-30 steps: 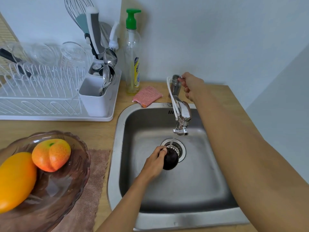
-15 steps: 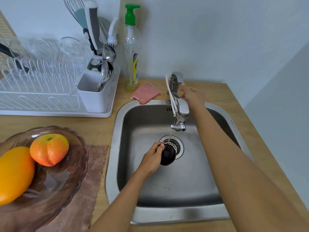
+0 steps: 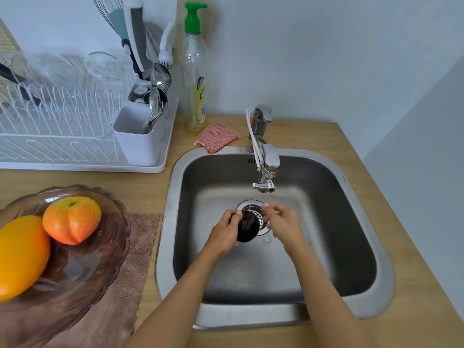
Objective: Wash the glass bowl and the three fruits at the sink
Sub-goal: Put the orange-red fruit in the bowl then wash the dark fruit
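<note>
While your left hand grips the dark fruit over the drain, your right hand, blurred, seems open just beside it.

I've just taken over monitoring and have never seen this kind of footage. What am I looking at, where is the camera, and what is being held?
There is no machine here: a person works with two bare hands, and the single camera sits on their head, looking forward and down. The left hand grips a dark round fruit inside the steel sink, over the drain and below the tap. The right hand is beside the fruit, blurred, so I cannot tell whether it touches it. On the wooden counter to the left, a glass bowl stands on a brown cloth and holds a peach and a mango. Behind are a dish rack, a soap bottle and a pink scrubbing pad.
</note>
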